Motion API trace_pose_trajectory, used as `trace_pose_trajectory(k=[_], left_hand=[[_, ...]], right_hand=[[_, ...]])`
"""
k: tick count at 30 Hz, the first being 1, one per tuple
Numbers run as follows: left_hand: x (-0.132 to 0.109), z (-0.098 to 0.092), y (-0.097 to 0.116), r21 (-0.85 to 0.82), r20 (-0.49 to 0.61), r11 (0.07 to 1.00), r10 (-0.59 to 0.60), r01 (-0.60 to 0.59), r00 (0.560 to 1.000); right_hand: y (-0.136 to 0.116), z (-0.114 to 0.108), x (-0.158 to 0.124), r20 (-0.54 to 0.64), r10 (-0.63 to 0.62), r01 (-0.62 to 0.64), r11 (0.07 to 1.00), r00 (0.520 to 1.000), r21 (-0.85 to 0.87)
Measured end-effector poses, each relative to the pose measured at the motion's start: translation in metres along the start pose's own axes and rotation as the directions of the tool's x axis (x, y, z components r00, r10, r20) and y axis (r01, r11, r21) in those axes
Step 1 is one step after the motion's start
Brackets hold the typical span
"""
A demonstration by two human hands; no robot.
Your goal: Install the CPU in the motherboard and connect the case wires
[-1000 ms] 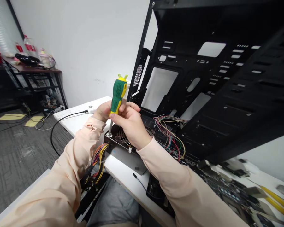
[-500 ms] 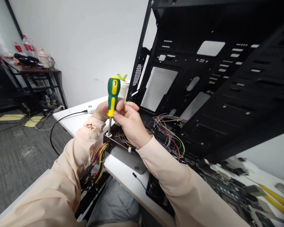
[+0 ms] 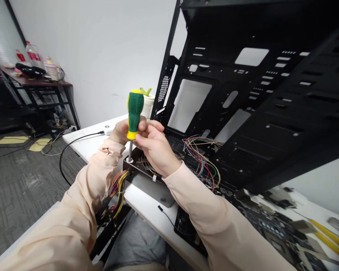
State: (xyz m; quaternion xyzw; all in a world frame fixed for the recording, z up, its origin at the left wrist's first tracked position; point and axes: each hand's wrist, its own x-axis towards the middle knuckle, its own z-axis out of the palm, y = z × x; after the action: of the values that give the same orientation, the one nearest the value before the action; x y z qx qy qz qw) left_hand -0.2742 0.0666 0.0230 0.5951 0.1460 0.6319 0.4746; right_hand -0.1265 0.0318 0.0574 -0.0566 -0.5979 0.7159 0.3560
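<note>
The left hand (image 3: 119, 133) and right hand (image 3: 154, 148) hold a green-and-yellow screwdriver (image 3: 134, 113) upright, the fingers (image 3: 149, 131) of both clenched around its ribbed rubber handle. Its steel shaft stands in a round hole at the corner of a sheet-metal power supply (image 3: 147, 184) with a wire fan grille, resting on the white tabletop (image 3: 86, 141). Braided multicoloured leads (image 3: 118, 186) exit beneath — a perforated black steel computer case (image 3: 251, 113) tilts above.
</note>
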Motion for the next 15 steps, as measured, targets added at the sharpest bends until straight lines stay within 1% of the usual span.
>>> trace_pose_trajectory(k=[5,8,12,15], left_hand=[[-0.007,0.023,0.007,-0.007,0.009,1.0,0.022,-0.022,1.0],[-0.011,0.032,0.011,-0.001,0.003,1.0,0.02,-0.02,1.0],[-0.013,0.037,0.015,0.01,0.001,1.0,0.004,-0.004,1.0],[-0.011,0.035,0.017,0.015,0.017,1.0,-0.021,0.02,1.0]], right_hand=[[-0.001,0.003,-0.002,0.003,-0.017,0.017,0.999,1.0,-0.028],[0.0,0.003,-0.002,0.018,-0.028,0.028,1.0,0.999,0.008],[0.0,0.0,-0.002,0.016,-0.007,0.007,1.0,1.0,0.019],[-0.001,0.0,-0.003,-0.002,0.0,0.0,1.0,1.0,-0.005]])
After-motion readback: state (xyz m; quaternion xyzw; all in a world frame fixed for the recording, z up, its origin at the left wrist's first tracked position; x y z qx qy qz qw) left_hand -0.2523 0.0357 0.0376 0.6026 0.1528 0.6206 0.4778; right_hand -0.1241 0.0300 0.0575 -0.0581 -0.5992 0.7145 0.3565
